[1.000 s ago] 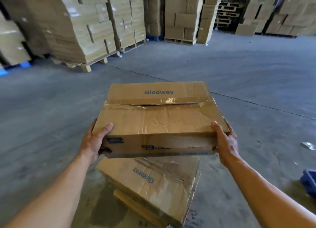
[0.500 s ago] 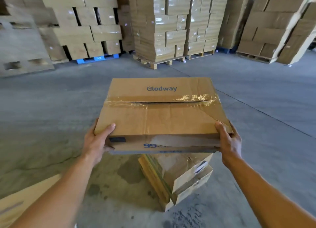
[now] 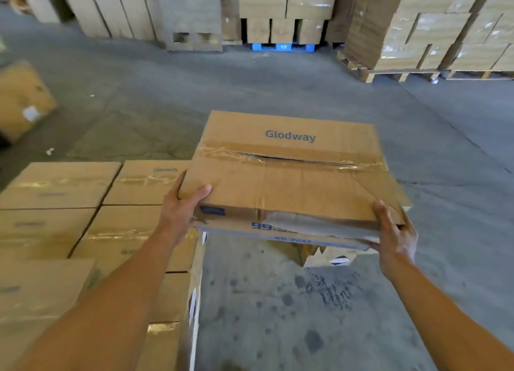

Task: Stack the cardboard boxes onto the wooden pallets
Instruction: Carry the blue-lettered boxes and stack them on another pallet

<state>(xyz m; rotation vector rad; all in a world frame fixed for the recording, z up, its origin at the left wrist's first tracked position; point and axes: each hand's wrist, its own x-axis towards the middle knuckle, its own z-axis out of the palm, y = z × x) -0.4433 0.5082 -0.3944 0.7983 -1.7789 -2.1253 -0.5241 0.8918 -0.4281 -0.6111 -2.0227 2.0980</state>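
Stack [image 3: 83,203] on the left. Left hand [image 3: 182,213] grips the near-left corner of the box [image 3: 289,187], right hand [image 3: 396,233] the near-right one, so it hangs over floor [image 3: 278,301] just right of the stack. Top tape [image 3: 278,159] is split and its front's torn, so it could buckle or slip, I reckon.

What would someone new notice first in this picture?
The cardboard box printed Glodway is held up at centre by the left hand and right hand at its near corners. Left of it sits a layer of stacked boxes, and tall pallet loads line the back.
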